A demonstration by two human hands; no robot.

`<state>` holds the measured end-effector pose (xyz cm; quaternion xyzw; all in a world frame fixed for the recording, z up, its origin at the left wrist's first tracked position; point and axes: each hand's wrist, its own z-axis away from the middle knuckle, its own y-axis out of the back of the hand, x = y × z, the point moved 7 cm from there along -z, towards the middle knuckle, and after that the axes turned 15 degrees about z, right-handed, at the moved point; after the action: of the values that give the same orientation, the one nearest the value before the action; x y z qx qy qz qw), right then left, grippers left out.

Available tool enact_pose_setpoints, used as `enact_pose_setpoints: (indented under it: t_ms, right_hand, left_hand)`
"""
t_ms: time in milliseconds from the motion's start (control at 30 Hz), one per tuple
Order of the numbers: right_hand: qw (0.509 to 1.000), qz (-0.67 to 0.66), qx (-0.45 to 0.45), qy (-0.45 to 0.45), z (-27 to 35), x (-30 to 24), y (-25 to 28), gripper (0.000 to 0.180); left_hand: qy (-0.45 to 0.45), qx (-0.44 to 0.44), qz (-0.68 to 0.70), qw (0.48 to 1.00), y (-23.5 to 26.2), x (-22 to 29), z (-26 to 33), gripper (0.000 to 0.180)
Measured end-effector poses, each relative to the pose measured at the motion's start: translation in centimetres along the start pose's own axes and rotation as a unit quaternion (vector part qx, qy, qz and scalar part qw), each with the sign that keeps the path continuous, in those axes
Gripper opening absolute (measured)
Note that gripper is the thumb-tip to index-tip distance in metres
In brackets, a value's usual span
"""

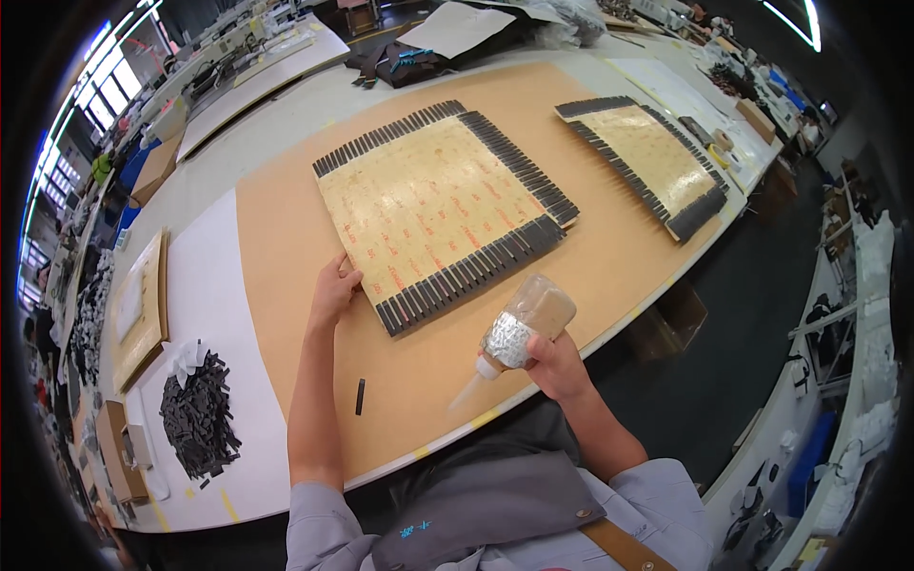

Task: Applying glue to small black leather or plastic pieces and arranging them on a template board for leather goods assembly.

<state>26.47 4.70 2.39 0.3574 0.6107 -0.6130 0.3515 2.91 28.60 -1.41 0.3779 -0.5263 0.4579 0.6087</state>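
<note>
- Clear plastic squeeze bottle gripped in right hand, fingers wrapped round its body; bottle tipped nozzle-down toward near left, over the tan table surface. Lower half of bottle looks silvery/crinkled, upper half translucent, white tapered nozzle at the tip.
- Nozzle end hangs just above the table, near the table's near edge; not touching the board as far as can be seen.
- Left hand lies flat, fingers loosely extended, pressing on the near-left corner of the square board. Holds nothing.
- Square board: yellowish glossy face with faint red print, black strips lined side by side along near, far and right edges; left edge bare.
- Single black strip lies loose on the table, between the two forearms, apart from the board.
- Second board of same kind at far right, also edged with black strips.
- Pile of black strips on white sheet at near left, well apart from both hands.
- Wooden frames further left of the pile.
</note>
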Motion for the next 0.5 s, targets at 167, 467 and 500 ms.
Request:
enact_pose_setpoints:
  t_ms: [167,467,500]
  right_hand:
    - [0.999,0.014,-0.026,0.020,-0.3,-0.5,-0.6,0.055]
    - [0.999,0.047,-0.015,0.010,-0.3,0.1,-1.1,0.059]
    - [0.996,0.083,0.004,0.031,-0.3,-0.2,-1.0,0.063]
  left_hand:
    - [0.015,-0.006,-0.018,1.000,-0.8,0.4,1.0,0.058]
    - [0.037,-0.003,-0.025,0.999,-0.5,0.2,1.8,0.058]
    - [0.031,-0.001,-0.032,0.999,-0.1,-0.1,1.8,0.058]
